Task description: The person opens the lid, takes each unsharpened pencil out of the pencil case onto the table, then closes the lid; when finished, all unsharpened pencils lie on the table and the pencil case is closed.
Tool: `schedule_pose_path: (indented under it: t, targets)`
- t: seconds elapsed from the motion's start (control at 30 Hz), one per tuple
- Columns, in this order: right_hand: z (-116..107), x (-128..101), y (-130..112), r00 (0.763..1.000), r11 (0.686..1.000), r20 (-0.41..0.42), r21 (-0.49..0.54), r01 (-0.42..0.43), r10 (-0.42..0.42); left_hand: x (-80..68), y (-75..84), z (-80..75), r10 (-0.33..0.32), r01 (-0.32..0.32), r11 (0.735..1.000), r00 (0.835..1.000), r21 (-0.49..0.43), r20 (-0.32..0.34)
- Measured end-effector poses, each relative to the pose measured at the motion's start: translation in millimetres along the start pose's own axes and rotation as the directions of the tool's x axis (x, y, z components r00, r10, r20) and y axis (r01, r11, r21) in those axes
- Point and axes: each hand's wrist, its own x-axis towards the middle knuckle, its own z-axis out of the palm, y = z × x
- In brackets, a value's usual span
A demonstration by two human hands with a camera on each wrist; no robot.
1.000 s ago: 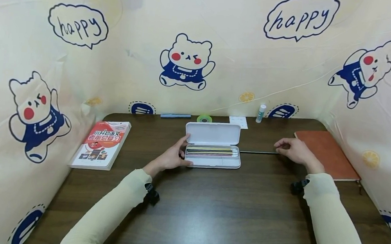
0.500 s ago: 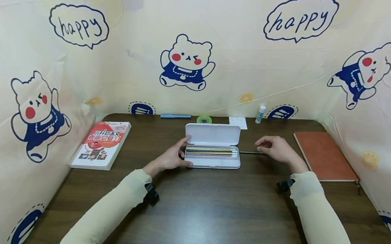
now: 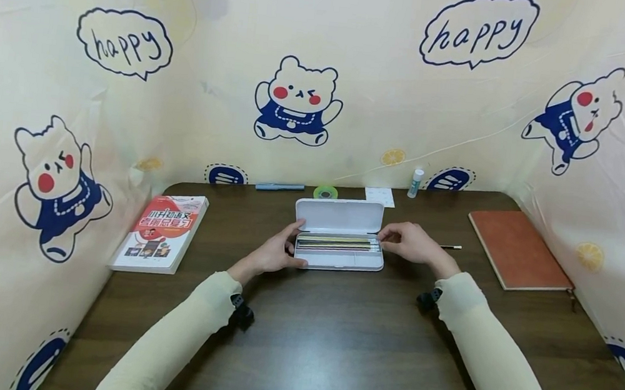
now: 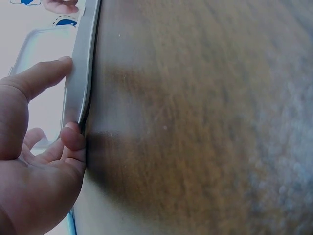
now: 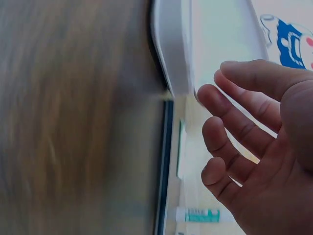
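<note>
A white pencil case (image 3: 344, 260) stands open on the table, its lid (image 3: 339, 215) raised at the back. Several pencils (image 3: 336, 242) lie side by side inside. My left hand (image 3: 272, 251) grips the case's left end, thumb at the front edge and fingers toward the lid. At the opposite end is my right hand (image 3: 406, 242), fingertips right at the case's edge in the head view; its fingers are loosely bent with nothing between them in the right wrist view. A dark pencil (image 5: 165, 166) lies on the table right of the case, partly hidden behind the right hand in the head view.
A book (image 3: 162, 231) lies at the left and a brown notebook (image 3: 519, 247) at the right. Along the back are a blue pen (image 3: 279, 187), a green tape roll (image 3: 325, 192), a white card (image 3: 380, 196) and a glue stick (image 3: 415, 183).
My right hand has moved left along the dark pencil, from its far end to the case's right edge. The pencil's light end now shows behind the wrist. The left hand has stayed put.
</note>
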Motion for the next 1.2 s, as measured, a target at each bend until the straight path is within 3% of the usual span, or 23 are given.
schedule_pose_path:
  t: [0.6,0.97,1.2]
  targets:
    - [23,21,-14,0.996,0.997,0.086,-0.073,0.012,-0.005,2.1,-1.8,-0.8,0.029,-0.029,0.999,1.0,0.046,0.003]
    - [23,23,-18,0.994,0.998,0.101,-0.055,-0.03,0.035,1.7,-1.3,-0.5,0.035,-0.035,0.998,0.999,0.051,-0.003]
    - [23,21,-16,0.997,0.996,0.077,-0.083,0.023,-0.016,2.0,-1.2,0.9,0.02,-0.019,0.999,1.0,0.046,-0.003]
